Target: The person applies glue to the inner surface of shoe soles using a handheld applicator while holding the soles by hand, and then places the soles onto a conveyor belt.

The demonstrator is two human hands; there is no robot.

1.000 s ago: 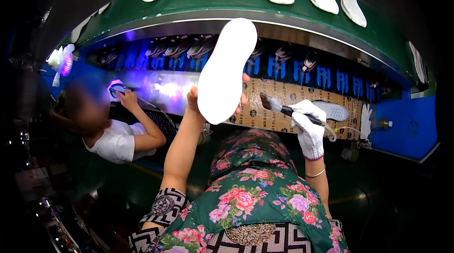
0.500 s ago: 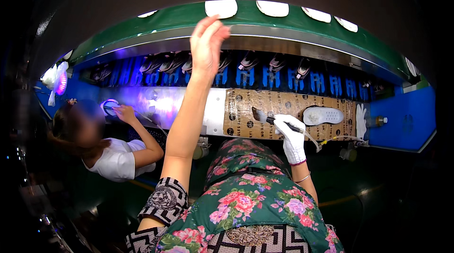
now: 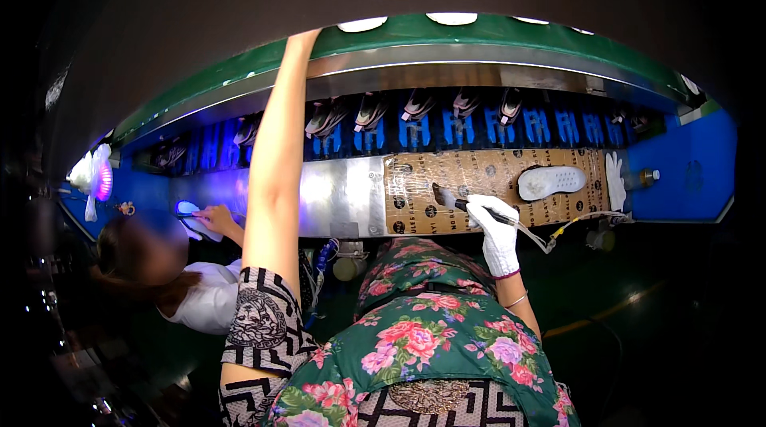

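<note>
My right hand (image 3: 495, 231), in a white glove, is closed around a glue brush (image 3: 448, 197) with dark bristles pointing left. The brush is over the cardboard (image 3: 407, 179) on the bench, and a thin tube trails from behind the hand. To the right of the brush lies a white shoe sole (image 3: 550, 183), apart from my right hand. My bare left arm stretches far forward across the bench. Of my left hand (image 3: 304, 37) only the wrist end shows at the green belt (image 3: 411, 32); its fingers are hidden behind the dark overhang.
White soles (image 3: 452, 18) lie along the belt. Below it, several shoes (image 3: 417, 104) stand on blue racks (image 3: 413, 134). A spare white glove (image 3: 614, 179) and a small bottle (image 3: 645, 178) are at the right. A co-worker (image 3: 195, 295) on the left handles a sole (image 3: 188, 208) under purple light.
My left hand has reached farther forward and left, and its fingers have gone out of sight. The view has shifted somewhat. My right hand keeps the brush over the cardboard.
</note>
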